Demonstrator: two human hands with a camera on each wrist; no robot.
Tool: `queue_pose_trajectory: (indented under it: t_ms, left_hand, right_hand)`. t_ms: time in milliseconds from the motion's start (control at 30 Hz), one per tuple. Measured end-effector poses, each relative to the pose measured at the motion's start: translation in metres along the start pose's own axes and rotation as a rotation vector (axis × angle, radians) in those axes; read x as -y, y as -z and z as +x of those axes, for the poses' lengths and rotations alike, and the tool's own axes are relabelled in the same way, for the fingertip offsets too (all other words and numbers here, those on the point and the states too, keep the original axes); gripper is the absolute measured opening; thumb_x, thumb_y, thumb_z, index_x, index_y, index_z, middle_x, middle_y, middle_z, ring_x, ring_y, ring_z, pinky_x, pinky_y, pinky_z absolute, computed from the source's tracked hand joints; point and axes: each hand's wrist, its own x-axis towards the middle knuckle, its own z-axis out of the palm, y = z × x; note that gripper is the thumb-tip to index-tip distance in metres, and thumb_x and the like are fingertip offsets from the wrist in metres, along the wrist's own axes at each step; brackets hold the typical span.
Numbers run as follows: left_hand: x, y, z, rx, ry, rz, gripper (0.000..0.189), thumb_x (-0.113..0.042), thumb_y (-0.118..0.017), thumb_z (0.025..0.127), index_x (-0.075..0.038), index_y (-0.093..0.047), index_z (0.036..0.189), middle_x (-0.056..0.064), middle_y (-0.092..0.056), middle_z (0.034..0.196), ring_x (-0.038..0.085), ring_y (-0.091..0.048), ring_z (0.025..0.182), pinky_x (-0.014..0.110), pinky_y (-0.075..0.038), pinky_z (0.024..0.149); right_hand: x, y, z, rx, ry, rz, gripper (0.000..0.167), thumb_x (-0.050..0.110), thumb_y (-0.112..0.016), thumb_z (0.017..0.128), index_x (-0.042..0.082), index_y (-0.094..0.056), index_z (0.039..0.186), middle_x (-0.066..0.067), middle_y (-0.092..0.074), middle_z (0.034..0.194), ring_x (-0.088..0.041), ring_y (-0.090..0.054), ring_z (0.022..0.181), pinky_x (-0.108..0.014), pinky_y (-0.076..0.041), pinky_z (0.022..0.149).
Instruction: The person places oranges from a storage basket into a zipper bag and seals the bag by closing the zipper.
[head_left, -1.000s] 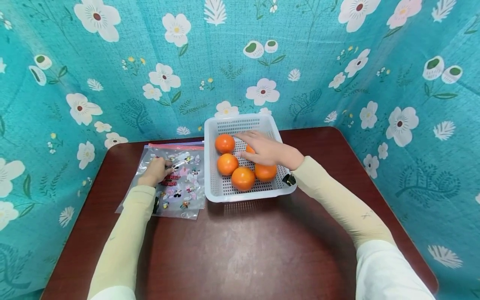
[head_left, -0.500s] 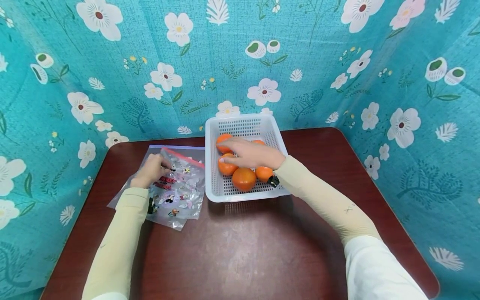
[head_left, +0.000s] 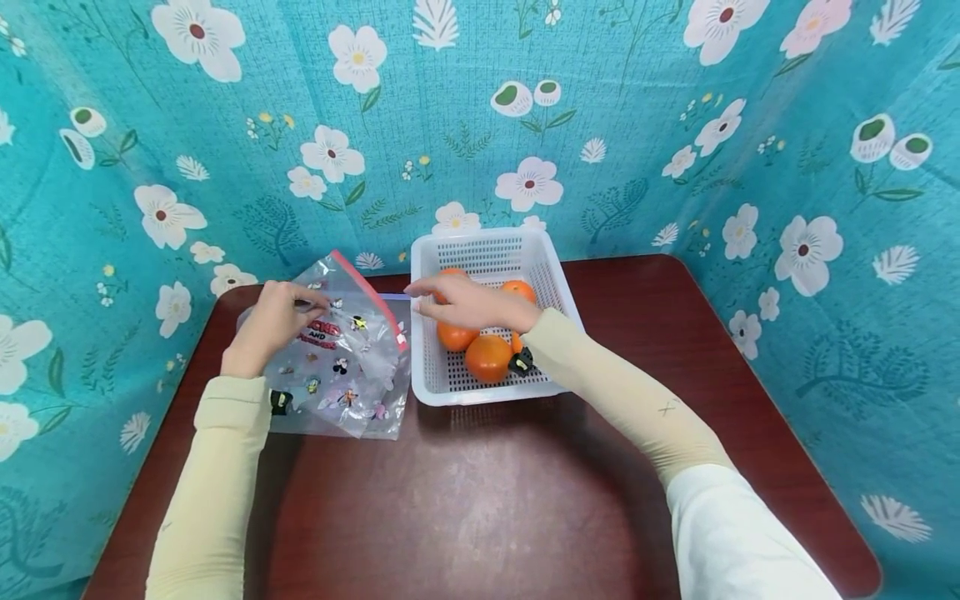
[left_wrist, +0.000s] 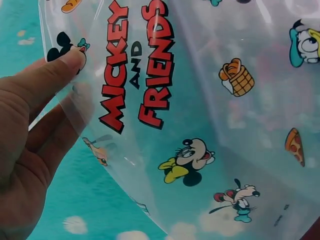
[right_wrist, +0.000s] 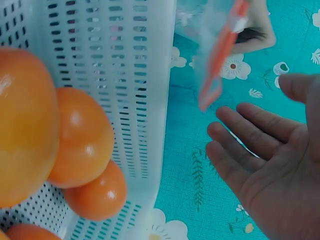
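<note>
In the head view my left hand [head_left: 273, 321] pinches the edge of a clear zip bag [head_left: 341, 367] and holds it tilted up off the table. The left wrist view shows the thumb and fingers on either side of the plastic, near red "Mickey and Friends" lettering [left_wrist: 115, 65]. A red zip strip [head_left: 369, 298] runs along the bag's upper right edge. My right hand [head_left: 465, 302] hovers over the left rim of a white plastic basket [head_left: 491, 398], its fingers relaxed and pointing toward the bag. Several orange round fruits [head_left: 489, 358] lie in the basket, partly hidden by that hand.
A second bag with a blue zip strip [head_left: 395, 296] lies flat under the lifted one. The dark red table [head_left: 480, 500] ends at a turquoise floral cloth [head_left: 450, 125] behind and at both sides.
My left hand has lifted the red-zip bag off the table, moving left and swinging its strip diagonal. My right hand has moved left across the basket, holding nothing.
</note>
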Motion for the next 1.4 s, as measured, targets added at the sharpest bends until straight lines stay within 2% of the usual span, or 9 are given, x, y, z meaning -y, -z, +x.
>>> queue_pose_trajectory:
  t_ms: [233,433,500,667,800,967,1167,1333,1400]
  left_hand:
    - [-0.028,0.013,0.004,-0.068,-0.164,-0.031,0.019,0.011,-0.080,0.079,0.003,-0.080,0.097,0.021,-0.076,0.103,0.038,-0.073,0.098,0.053,-0.056,0.085]
    - [-0.045,0.016,0.006,-0.098,-0.220,-0.065,0.024,0.010,-0.081,0.078,0.001,-0.080,0.101,0.019,-0.076,0.109,0.037,-0.072,0.106,0.054,-0.049,0.100]
    - [-0.048,0.016,0.007,-0.114,-0.242,-0.071,0.025,0.011,-0.081,0.077,0.001,-0.080,0.101,0.019,-0.076,0.109,0.037,-0.072,0.106,0.055,-0.045,0.105]
    - [-0.053,0.014,0.009,-0.139,-0.270,-0.079,0.025,0.011,-0.081,0.077,0.002,-0.080,0.100,0.018,-0.076,0.108,0.036,-0.072,0.106,0.052,-0.045,0.105]
    - [-0.053,0.010,0.010,-0.142,-0.272,-0.069,0.025,0.011,-0.081,0.077,0.002,-0.080,0.100,0.018,-0.076,0.107,0.035,-0.072,0.105,0.048,-0.052,0.096]
    - [-0.053,0.009,0.012,-0.111,-0.266,-0.066,0.028,0.013,-0.081,0.076,0.003,-0.079,0.102,0.020,-0.076,0.109,0.037,-0.071,0.107,0.050,-0.055,0.088]
    - [-0.056,0.010,0.013,-0.010,-0.221,-0.060,0.035,0.019,-0.073,0.080,0.003,-0.077,0.111,0.022,-0.072,0.120,0.040,-0.066,0.116,0.053,-0.057,0.088]
    - [-0.061,0.009,0.014,0.102,-0.173,-0.038,0.041,0.019,-0.062,0.084,0.004,-0.072,0.121,0.025,-0.062,0.136,0.044,-0.059,0.125,0.044,-0.055,0.070]
    - [-0.063,0.007,0.014,0.116,-0.158,-0.044,0.042,0.017,-0.060,0.086,0.005,-0.069,0.125,0.026,-0.060,0.138,0.044,-0.058,0.126,0.044,-0.054,0.070]
  right_hand:
    - [0.005,-0.003,0.014,-0.091,-0.056,0.075,0.042,0.020,-0.043,0.110,0.000,-0.053,0.145,-0.015,-0.062,0.140,-0.025,-0.061,0.126,-0.035,-0.046,0.107]
    - [0.006,-0.007,0.021,-0.157,-0.059,0.159,0.040,0.021,-0.042,0.110,0.004,-0.055,0.144,-0.008,-0.073,0.115,-0.021,-0.068,0.103,-0.031,-0.050,0.093]
    - [0.008,-0.007,0.021,-0.169,-0.061,0.209,0.040,0.021,-0.043,0.109,0.004,-0.055,0.143,-0.008,-0.073,0.109,-0.025,-0.070,0.097,-0.033,-0.052,0.089]
    - [0.014,-0.007,0.021,-0.168,-0.073,0.402,0.040,0.014,-0.043,0.108,0.001,-0.052,0.145,-0.014,-0.072,0.110,-0.029,-0.071,0.087,-0.041,-0.058,0.083]
    - [0.017,-0.009,0.021,-0.168,-0.083,0.520,0.040,0.007,-0.044,0.106,0.000,-0.051,0.144,-0.017,-0.069,0.117,-0.022,-0.070,0.091,-0.046,-0.059,0.083]
    - [0.012,-0.011,0.025,-0.185,-0.101,0.589,0.037,-0.002,-0.052,0.101,-0.002,-0.054,0.138,-0.016,-0.067,0.107,-0.021,-0.070,0.091,-0.037,-0.061,0.079]
    - [0.010,-0.013,0.030,-0.183,-0.108,0.648,0.036,-0.004,-0.056,0.099,-0.002,-0.055,0.135,-0.013,-0.066,0.101,-0.020,-0.071,0.087,-0.046,-0.060,0.084]
    - [0.011,-0.015,0.033,-0.165,-0.076,0.692,0.033,-0.001,-0.057,0.101,-0.001,-0.056,0.134,-0.013,-0.066,0.100,-0.020,-0.071,0.087,-0.040,-0.061,0.081]
    - [0.013,-0.016,0.033,-0.152,-0.059,0.701,0.033,-0.001,-0.057,0.101,-0.002,-0.056,0.133,-0.014,-0.066,0.099,-0.021,-0.071,0.087,-0.038,-0.061,0.080]
